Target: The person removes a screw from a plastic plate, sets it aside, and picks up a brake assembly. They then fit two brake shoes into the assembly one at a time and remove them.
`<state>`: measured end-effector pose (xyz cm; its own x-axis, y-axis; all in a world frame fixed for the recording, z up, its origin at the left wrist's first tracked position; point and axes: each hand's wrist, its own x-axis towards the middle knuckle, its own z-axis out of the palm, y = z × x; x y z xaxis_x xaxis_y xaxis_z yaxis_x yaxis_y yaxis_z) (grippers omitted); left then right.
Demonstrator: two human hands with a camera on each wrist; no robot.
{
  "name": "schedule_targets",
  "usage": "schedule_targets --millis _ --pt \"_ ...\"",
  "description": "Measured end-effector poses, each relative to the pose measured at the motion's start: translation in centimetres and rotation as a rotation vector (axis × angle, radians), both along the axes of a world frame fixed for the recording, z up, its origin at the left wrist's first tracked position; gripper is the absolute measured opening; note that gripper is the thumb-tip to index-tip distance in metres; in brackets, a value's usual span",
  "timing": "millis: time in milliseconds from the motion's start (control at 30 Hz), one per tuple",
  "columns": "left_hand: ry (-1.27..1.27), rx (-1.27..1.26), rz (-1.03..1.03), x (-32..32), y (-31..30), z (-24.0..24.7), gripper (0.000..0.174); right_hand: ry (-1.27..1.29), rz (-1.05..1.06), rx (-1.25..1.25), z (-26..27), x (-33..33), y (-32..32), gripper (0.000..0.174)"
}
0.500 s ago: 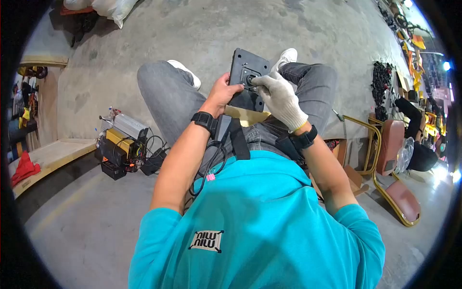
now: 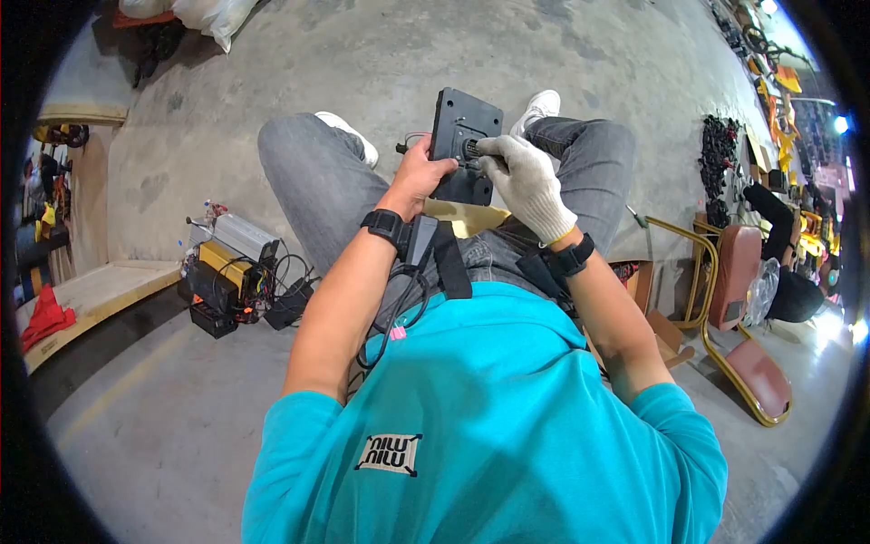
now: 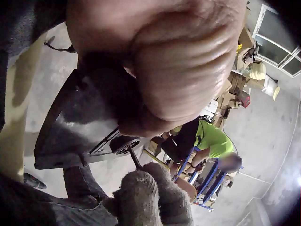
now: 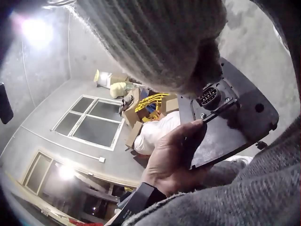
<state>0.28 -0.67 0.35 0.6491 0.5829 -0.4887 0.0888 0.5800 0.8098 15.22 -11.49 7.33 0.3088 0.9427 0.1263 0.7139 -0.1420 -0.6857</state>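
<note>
A flat black panel [image 2: 471,112] is held up between the person's knees. My bare left hand [image 2: 422,178] grips its left edge, with the thumb on its face. In the right wrist view a round multi-pin connector [image 4: 209,96] stands on the panel, with small screws beside it. My right hand [image 2: 527,179], in a white knit glove, is close over the connector. From its gloved fingertips [image 3: 136,193], in the left wrist view, a thin metal rod [image 3: 134,157] reaches to the connector's rim. The gloved palm hides the rod's other end.
A yellowish sheet [image 2: 467,219] lies on the lap below the panel. Left on the floor sits a cluster of wired electronic boxes [image 2: 231,272], beside a wooden bench [image 2: 118,283]. At right lies a tipped chair [image 2: 739,263]. Another person [image 3: 214,143] appears in the left wrist view.
The panel has turned slightly in my left hand, and a short dark cable now shows at its left. My right hand has shifted slightly, still at the connector.
</note>
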Motion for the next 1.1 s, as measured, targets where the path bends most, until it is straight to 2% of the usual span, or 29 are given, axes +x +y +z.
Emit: schedule_targets --millis 167,567,1100 --pt "0.010 -0.044 -0.030 -0.1 0.1 -0.1 0.033 0.037 0.035 -0.025 -0.4 -0.2 -0.1 0.015" --pt "0.031 -0.068 -0.030 -0.2 0.3 -0.3 0.034 -0.087 0.093 0.002 -0.7 -0.2 0.2 0.016" --pt "0.061 -0.056 -0.014 -0.1 0.3 0.0 0.036 -0.096 0.098 -0.017 -1.5 -0.2 0.5 0.017"
